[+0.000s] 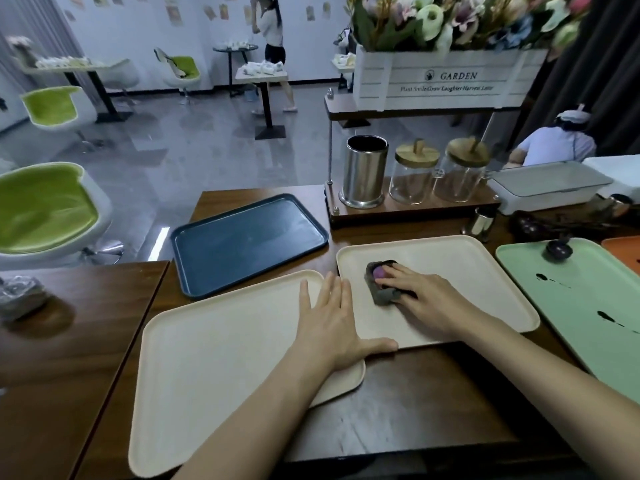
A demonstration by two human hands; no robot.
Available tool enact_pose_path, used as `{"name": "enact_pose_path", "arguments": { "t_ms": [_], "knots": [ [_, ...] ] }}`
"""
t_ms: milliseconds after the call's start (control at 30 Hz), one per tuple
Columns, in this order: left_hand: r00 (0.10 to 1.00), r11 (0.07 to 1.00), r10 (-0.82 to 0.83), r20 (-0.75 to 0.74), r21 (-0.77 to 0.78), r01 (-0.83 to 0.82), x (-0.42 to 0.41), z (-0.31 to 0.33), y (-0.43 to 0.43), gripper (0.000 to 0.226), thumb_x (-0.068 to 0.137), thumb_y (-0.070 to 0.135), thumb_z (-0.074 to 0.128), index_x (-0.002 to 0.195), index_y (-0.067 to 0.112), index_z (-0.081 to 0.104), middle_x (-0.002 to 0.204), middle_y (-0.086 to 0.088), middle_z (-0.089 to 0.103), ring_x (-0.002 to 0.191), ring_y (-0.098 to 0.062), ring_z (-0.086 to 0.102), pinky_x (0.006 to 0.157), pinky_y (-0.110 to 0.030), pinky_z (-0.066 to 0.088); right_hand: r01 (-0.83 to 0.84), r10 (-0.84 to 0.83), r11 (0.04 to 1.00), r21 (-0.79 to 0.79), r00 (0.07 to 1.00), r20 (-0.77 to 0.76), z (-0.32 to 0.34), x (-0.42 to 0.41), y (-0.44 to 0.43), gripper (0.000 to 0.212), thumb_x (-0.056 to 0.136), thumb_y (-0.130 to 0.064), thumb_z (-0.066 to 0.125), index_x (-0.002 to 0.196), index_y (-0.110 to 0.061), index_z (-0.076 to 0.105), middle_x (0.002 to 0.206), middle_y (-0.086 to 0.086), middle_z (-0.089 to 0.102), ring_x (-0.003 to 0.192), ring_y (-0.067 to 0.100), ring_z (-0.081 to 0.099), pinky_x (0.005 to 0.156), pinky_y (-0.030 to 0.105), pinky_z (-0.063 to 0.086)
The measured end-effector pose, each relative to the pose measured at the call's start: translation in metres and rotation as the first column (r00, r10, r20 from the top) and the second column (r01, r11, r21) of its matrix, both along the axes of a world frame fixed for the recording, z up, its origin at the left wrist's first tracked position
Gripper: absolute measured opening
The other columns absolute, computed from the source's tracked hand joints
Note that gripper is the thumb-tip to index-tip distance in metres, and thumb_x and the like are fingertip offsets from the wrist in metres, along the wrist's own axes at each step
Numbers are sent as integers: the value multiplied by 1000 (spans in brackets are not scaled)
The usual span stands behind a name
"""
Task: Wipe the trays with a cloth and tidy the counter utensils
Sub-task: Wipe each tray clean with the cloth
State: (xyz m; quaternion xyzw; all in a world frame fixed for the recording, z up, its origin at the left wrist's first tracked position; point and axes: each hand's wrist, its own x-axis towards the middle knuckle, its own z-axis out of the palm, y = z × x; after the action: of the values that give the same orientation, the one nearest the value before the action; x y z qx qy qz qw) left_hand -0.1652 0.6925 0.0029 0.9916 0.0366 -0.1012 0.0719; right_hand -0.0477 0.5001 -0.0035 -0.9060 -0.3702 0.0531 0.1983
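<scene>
The nearer cream tray (214,368) lies on the wooden counter (415,403), matte, rigid, with rounded corners and a low rim. The left hand (332,323) lies flat and relaxed across its right end, fingers straight, thumb against the near edge of the second cream tray (467,271), probably steadying both. On that second tray the right hand (419,299) presses a bunched grey cloth (382,289), fingers curved over the wad. The cloth looks soft and limp, best held bunched from above; the trays look light, stiff and liable to slide. To the right is a green tray (571,289) with dark spills, and farther left a glossy dark blue tray (249,237). Behind stand a steel canister (365,171) and glass jars (414,178).
</scene>
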Motion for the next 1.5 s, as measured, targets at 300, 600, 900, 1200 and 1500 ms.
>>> {"name": "enact_pose_path", "arguments": {
  "t_ms": [300, 600, 900, 1200, 1500],
  "knots": [
    [1000, 1000, -3, -21, -6, 3, 2, -1, 0, 141, 66, 102, 33, 162, 7, -4, 172, -8, -3, 157, -23, -16, 120, -64, -13, 198, -198, 980, -8, 978, 63, -5, -11, 28, 47, 102, -26, 47, 148, -33, 45, 162, -8, 28, 150, 12, 20, 115, 32, 28],
    [992, 1000, -21, -128, 4, 22, 8, 4, 3, 142, 62, 104, 28, 162, 11, -12, 171, -5, -10, 156, -24, -18, 121, -65, -8, 218, -218, 975, -48, 976, 4, -1, -51, -76, 50, 99, -21, 52, 145, -38, 48, 158, -16, 30, 149, 5, 22, 119, 33, 28],
    [953, 999, 5, -303, 39, 7, 24, 11, 1, 161, 38, 108, 21, 161, 11, -16, 170, -5, -15, 155, -25, -21, 122, -65, -8, 397, -382, 916, -51, 905, 184, -13, 5, -47, 42, 97, -23, 50, 139, -23, 51, 149, 2, 43, 139, 23, 37, 101, 36, 43],
    [923, 984, 177, -342, 79, -159, 27, 29, -18, 141, 66, 90, 61, 162, 21, -16, 170, -2, -13, 155, -26, -19, 121, -62, -10, -46, 46, 999, -5, 999, -25, 5, -30, -87, 46, 98, -17, 48, 140, -33, 55, 153, -9, 44, 143, 15, 35, 111, 40, 38],
    [974, 960, 224, 43, -185, -213, 15, 32, -181, 87, 96, 57, 58, 164, 31, 9, 171, 0, 2, 158, -20, -6, 127, -48, 2, 31, 46, 921, 389, 981, -188, 20, -8, -243, 47, 95, -11, 58, 136, -35, 60, 143, -19, 52, 133, 1, 45, 107, 7, 29]
  ]
}}
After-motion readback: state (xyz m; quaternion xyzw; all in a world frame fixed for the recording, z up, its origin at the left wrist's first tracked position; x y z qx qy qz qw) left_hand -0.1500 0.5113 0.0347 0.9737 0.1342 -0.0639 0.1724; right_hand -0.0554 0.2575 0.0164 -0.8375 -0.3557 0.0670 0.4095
